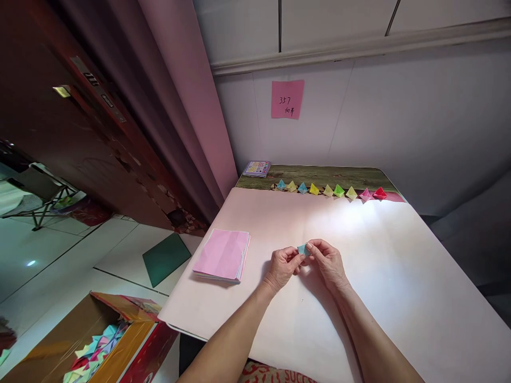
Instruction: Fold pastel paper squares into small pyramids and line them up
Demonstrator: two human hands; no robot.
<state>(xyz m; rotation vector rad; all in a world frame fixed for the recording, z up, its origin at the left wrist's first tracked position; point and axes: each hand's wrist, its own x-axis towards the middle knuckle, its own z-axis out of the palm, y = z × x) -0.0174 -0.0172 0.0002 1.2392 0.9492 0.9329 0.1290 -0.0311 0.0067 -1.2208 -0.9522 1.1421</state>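
Note:
My left hand (282,267) and my right hand (328,261) meet over the middle of the white table sheet (399,276). Both pinch a small folded light-blue paper piece (303,249) between their fingertips, held just above the sheet. A stack of pink paper squares (222,254) lies to the left of my left hand. A row of several small folded paper shapes (331,190) in blue, yellow, green, pink and red stands along the table's far edge.
A small paper pack (257,168) sits at the far left corner. A pink note (287,99) is stuck on the wall. On the floor at the left stand a cardboard box (80,346) with folded coloured papers and a green sheet (165,257).

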